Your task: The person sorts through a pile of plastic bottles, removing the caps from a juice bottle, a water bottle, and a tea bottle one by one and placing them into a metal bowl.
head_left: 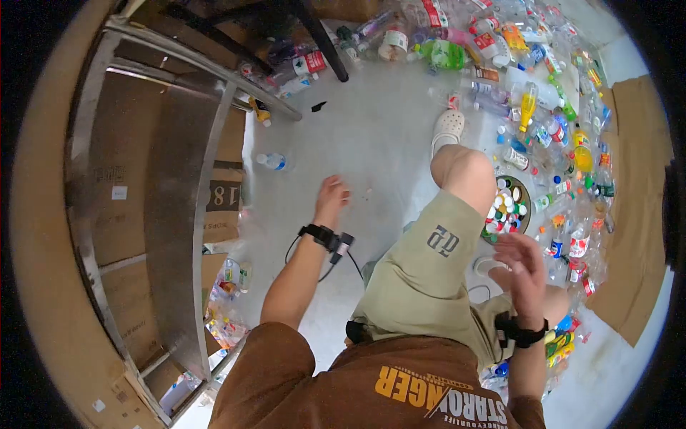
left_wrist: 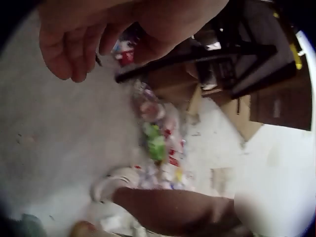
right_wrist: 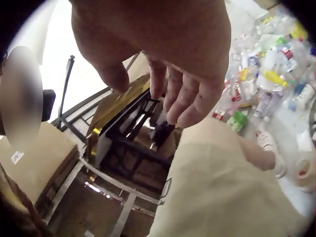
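Over there a round container [head_left: 527, 194] sits on the floor [head_left: 357, 129], holding a heap of loose caps [head_left: 506, 207], many white, with red and green among them; well apart from it, a clear, blue-labelled bottle [head_left: 273, 161] lies on its side

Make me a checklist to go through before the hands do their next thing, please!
1. Left hand free: ok, it holds nothing.
2. Right hand free: ok, it holds nothing.
3. Bowl standing upright: ok, with caps inside.
4. Space around the bowl clear: not ok, bottles lie close by, on its right in the head view.
5. Lone bottle off the floor: not ok, it lies there on its side.
6. Lone bottle's cap removed: cannot tell, too small.
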Action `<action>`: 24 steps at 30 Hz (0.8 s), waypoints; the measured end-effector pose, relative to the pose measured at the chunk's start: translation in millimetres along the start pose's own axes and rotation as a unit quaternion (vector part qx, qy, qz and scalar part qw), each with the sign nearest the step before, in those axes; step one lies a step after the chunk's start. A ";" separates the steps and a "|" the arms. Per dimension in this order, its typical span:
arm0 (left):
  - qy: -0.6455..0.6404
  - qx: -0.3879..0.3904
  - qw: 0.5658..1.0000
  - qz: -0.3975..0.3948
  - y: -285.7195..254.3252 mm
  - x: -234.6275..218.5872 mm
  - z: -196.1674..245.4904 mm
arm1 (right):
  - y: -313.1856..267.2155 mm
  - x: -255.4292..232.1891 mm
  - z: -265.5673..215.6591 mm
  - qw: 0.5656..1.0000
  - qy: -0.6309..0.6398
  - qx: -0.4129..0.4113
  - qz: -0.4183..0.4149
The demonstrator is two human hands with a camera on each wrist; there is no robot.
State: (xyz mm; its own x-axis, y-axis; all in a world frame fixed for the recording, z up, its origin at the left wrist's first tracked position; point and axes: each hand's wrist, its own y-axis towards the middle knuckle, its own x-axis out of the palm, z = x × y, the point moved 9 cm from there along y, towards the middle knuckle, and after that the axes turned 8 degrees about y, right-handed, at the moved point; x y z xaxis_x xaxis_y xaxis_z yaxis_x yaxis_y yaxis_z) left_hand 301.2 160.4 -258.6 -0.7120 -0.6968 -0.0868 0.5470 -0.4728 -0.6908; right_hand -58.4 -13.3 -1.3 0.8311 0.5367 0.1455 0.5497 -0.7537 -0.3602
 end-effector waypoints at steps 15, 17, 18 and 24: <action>0.075 -0.127 0.937 0.318 179.5 -241.6 -83.9 | -47.1 -108.2 32.2 0.960 0.076 0.093 0.253; 0.023 -0.081 0.949 0.305 240.5 -281.6 -129.0 | -41.3 -107.1 34.5 0.967 0.060 0.105 0.225; 0.026 -0.073 0.946 0.315 235.2 -276.3 -120.5 | -39.2 -107.3 34.3 0.965 0.049 0.111 0.231; 0.020 -0.026 0.914 0.404 211.5 -255.5 -79.1 | -29.6 -108.5 28.1 0.961 0.024 0.134 0.241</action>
State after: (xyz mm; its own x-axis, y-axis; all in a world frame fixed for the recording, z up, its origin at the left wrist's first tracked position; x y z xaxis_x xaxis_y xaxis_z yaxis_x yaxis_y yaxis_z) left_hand 564.0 281.1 -439.4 -0.1010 -0.7864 -0.6095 0.8807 0.2143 -0.4225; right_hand -167.2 -38.5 -32.4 0.9903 0.1267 -0.0567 0.0646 -0.7820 -0.6200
